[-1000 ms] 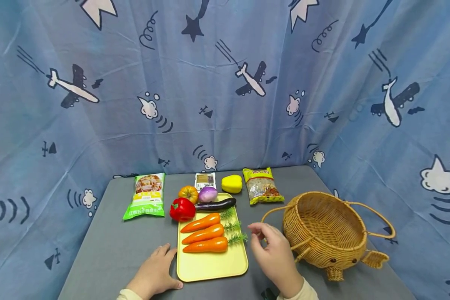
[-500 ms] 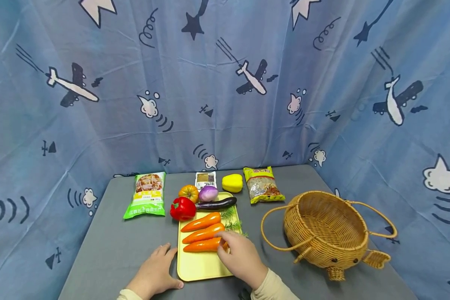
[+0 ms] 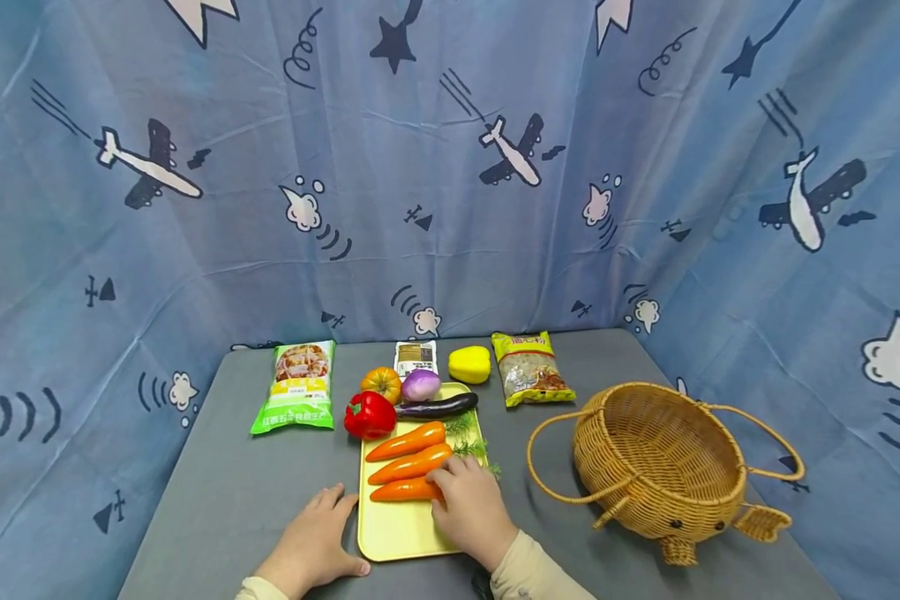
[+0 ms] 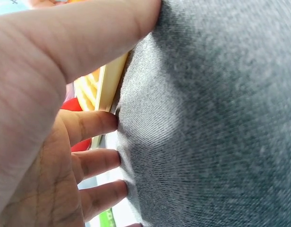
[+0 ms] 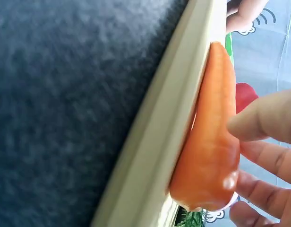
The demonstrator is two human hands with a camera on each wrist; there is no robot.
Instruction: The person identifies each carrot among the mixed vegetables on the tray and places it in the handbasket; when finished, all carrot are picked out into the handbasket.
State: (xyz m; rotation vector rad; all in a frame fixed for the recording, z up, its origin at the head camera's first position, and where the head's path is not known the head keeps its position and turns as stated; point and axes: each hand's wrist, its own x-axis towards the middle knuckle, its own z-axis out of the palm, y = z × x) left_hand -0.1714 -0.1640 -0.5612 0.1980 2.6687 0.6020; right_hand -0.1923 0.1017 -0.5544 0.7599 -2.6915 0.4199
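Three orange carrots with green tops lie across a yellow tray (image 3: 399,535). My right hand (image 3: 474,510) bends over the thick end of the nearest carrot (image 3: 401,490) and covers it in the head view. In the right wrist view, the thumb lies against that carrot (image 5: 209,146) on one side and the fingertips come up along the other. My left hand (image 3: 309,542) rests on the grey cloth at the tray's left edge, fingers spread and holding nothing. Its thumb and fingertips touch the cloth in the left wrist view.
A red bell pepper (image 3: 369,415), an eggplant (image 3: 438,407), a small pumpkin (image 3: 382,384) and a purple round vegetable (image 3: 422,386) crowd the tray's far end. Behind are a yellow pepper (image 3: 469,365) and food packets (image 3: 531,371). A wicker basket (image 3: 645,492) stands at the right.
My right hand has moved left from beside the basket onto the nearest carrot, and its fingers have come down around the thick end. The left hand stays by the tray.
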